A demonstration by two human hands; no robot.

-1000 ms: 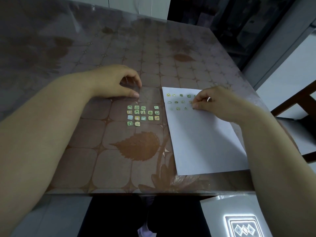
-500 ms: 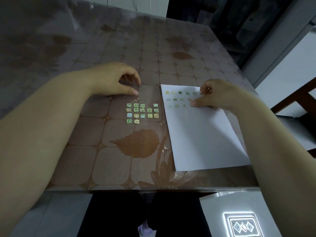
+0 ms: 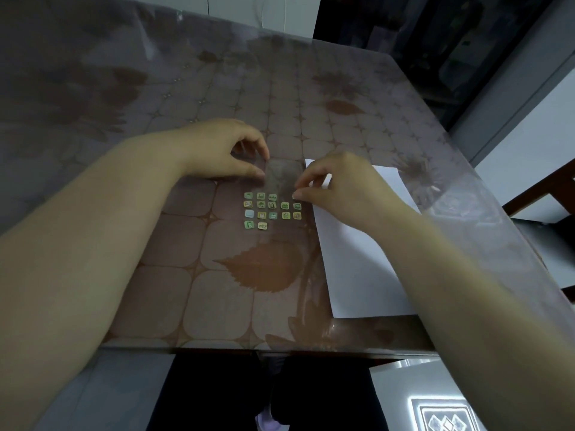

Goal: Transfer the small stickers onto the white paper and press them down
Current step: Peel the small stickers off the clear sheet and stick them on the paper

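Note:
Several small green stickers sit in rows on a clear backing sheet that lies on the table. My left hand holds the sheet's far left corner between its curled index finger and thumb. My right hand reaches across from the white paper. Its thumb and index fingertip pinch a small sticker at the top right of the rows. The right hand and forearm hide the far end of the paper and any stickers on it.
The table has a glossy brown cover with a leaf pattern, and its front edge runs just below the paper. A wooden chair stands off the right side. A patterned white floor tile shows at lower right.
My right hand left the stickers on the paper and moved left to the backing sheet, where it now pinches a sticker. My left hand stayed on the sheet's corner.

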